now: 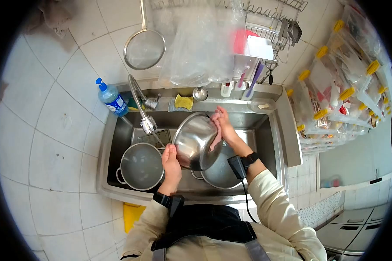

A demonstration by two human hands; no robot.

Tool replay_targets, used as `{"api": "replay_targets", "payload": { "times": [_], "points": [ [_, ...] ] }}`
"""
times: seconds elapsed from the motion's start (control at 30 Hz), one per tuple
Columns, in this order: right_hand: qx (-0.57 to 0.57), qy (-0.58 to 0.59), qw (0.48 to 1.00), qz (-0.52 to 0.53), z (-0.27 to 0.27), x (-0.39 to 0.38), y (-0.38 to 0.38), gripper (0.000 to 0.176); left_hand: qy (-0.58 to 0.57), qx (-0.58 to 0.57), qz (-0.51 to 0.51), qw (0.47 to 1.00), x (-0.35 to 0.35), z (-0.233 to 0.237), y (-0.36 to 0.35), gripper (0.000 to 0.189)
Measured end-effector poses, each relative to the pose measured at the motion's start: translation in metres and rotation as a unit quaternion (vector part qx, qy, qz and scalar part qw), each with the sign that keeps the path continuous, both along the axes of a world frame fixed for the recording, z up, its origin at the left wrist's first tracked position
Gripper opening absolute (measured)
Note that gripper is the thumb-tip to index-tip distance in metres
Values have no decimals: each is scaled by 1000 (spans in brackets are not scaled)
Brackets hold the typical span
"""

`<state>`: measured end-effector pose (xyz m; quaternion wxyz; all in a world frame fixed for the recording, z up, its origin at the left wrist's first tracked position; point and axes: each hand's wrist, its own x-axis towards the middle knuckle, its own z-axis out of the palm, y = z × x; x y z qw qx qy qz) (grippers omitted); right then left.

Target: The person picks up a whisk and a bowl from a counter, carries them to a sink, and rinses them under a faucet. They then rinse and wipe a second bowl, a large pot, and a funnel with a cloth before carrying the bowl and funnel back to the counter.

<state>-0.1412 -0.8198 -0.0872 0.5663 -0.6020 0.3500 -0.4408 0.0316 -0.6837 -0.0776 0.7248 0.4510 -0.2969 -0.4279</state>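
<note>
Left hand [172, 163] clamps the tilted steel bowl [195, 141] at seven o'clock, right hand [222, 124], fingers pressed together, flat against it at two, pot [141, 166] at eight

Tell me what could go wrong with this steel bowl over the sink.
1. The left hand holds the tilted steel bowl by its rim alone; if wet, it might slip onto the pot.
2. The bowl sits close to the faucet and could knock it as the right hand rubs it.

Steel bowl [195, 141] between both hands
</note>
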Motion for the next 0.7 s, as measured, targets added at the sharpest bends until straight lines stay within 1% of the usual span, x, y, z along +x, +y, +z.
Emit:
{"api": "replay_targets", "payload": {
  "times": [0.03, 0.07, 0.13, 0.17, 0.23, 0.27, 0.3, 0.33, 0.37, 0.4, 0.43, 0.47, 0.5, 0.53, 0.6, 0.63, 0.67, 0.7],
  "points": [
    [80, -154, 984, -50, -1, -2, 2, 42, 55, 25, 9, 998, -3, 7, 0, 27],
    [78, -153, 984, -49, -2, -5, 5, 42, 56, 23, 10, 998, -7, 14, -1, 27],
    [31, -172, 984, -26, -6, -15, 15, 45, 189, 87, 3, 978, -14, 27, 0, 30],
    [23, -173, 984, -49, -11, -17, 23, 46, 189, 90, 2, 978, -14, 18, 0, 30],
    [32, -161, 984, -74, -23, -19, 43, 44, 329, 107, -57, 937, -10, -10, -3, 32],
    [37, -149, 984, -95, -22, -16, 53, 44, 328, 108, -60, 937, -13, -12, -8, 32],
    [-52, -102, 979, -166, -22, -10, 65, 44, 355, 124, -28, 926, -19, -15, -15, 32],
    [-135, 35, 965, -221, -19, -5, 74, 47, 381, 140, 4, 914, -27, -15, -20, 32],
    [-195, 129, 942, -241, -4, 2, 88, 45, 382, 111, 2, 917, -36, -5, -22, 32],
    [-251, 221, 907, -257, 16, 9, 101, 44, 381, 113, -3, 917, -42, -6, -23, 32],
    [-249, 221, 906, -262, 32, 18, 108, 44, 337, 86, -30, 937, -47, -10, -21, 32],
    [-277, 275, 885, -254, 47, 26, 112, 43, 290, 59, -58, 953, -53, -4, -20, 34],
    [-304, 328, 860, -245, 54, 31, 112, 42, 241, 59, -110, 962, -59, 1, -13, 35],
    [-302, 328, 859, -250, 55, 32, 110, 42, 239, 61, -115, 962, -60, 8, -12, 35],
    [-372, 350, 845, -160, 60, 33, 100, 39, 262, 3, -157, 952, -60, 16, -15, 38],
    [-411, 353, 830, -129, 64, 29, 99, 43, 255, 29, -167, 952, -54, 16, -12, 41],
    [-411, 352, 831, -128, 64, 24, 102, 43, 254, 30, -166, 953, -48, 15, -10, 41],
    [-454, 348, 819, -56, 64, 18, 105, 44, 281, 45, -168, 944, -41, 13, -10, 41]
  ]
}}
